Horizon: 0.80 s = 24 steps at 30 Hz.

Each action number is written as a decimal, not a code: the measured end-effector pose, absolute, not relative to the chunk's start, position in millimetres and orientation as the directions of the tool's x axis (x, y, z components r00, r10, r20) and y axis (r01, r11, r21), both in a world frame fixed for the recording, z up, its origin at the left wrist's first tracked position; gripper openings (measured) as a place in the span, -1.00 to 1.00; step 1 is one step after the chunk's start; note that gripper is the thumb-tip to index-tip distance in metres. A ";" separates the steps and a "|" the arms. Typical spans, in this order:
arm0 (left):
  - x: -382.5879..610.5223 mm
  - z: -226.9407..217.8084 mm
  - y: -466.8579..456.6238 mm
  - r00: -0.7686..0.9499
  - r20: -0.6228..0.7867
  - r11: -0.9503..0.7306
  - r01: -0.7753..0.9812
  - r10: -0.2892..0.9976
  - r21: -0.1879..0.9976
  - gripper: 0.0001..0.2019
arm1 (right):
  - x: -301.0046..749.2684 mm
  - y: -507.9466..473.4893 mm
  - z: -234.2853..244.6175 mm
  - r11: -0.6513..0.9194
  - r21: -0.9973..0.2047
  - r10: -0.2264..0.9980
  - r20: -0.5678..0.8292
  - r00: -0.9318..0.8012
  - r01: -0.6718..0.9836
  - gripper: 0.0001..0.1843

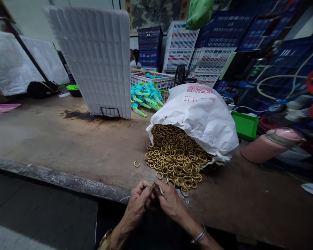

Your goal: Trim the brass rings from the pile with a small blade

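My left hand (139, 200) and my right hand (170, 203) meet at the table's near edge, fingers pinched together. Between the fingertips sits a small brass ring with a white bit (156, 188); which hand carries which part is unclear. Just beyond them a heap of brass rings (176, 156) spills from a white sack (198, 116) lying on its side. One stray ring (137, 164) lies alone to the left of the heap.
A white gridded tray (99, 59) stands upright on the worn table (67, 139). Teal and green parts (144, 97) lie behind it. Stacked blue and white crates (198, 45) fill the back; a green box (245, 125), pink jug (271, 146) and hoses crowd the right. Another person works far behind.
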<state>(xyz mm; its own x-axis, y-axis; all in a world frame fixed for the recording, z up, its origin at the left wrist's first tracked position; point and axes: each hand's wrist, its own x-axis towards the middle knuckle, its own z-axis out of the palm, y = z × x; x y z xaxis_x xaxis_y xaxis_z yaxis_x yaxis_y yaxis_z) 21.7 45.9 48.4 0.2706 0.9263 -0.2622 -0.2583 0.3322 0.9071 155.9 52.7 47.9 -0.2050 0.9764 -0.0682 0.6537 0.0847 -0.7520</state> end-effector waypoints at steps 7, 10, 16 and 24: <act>15.8 43.7 47.8 0.211 -0.162 0.203 -0.190 0.964 0.961 -0.66 | 151.7 47.8 47.0 0.167 -0.525 0.960 -0.108 -0.260 0.835 -0.58; 12.7 46.9 43.6 0.212 -0.105 0.136 -0.138 0.972 0.981 -0.67 | 152.0 52.0 47.2 0.143 -0.460 0.960 -0.150 -0.235 0.876 -0.62; 6.4 50.6 34.6 0.311 -0.262 0.359 -0.313 0.914 0.879 -0.70 | 145.3 70.6 38.6 0.164 -0.422 0.968 -0.104 -0.227 0.891 -0.75; -16.3 53.2 41.4 0.236 -0.365 0.432 -0.581 0.901 0.690 -0.75 | 96.6 121.1 43.8 0.235 -0.316 0.968 -0.007 -0.250 0.919 -0.77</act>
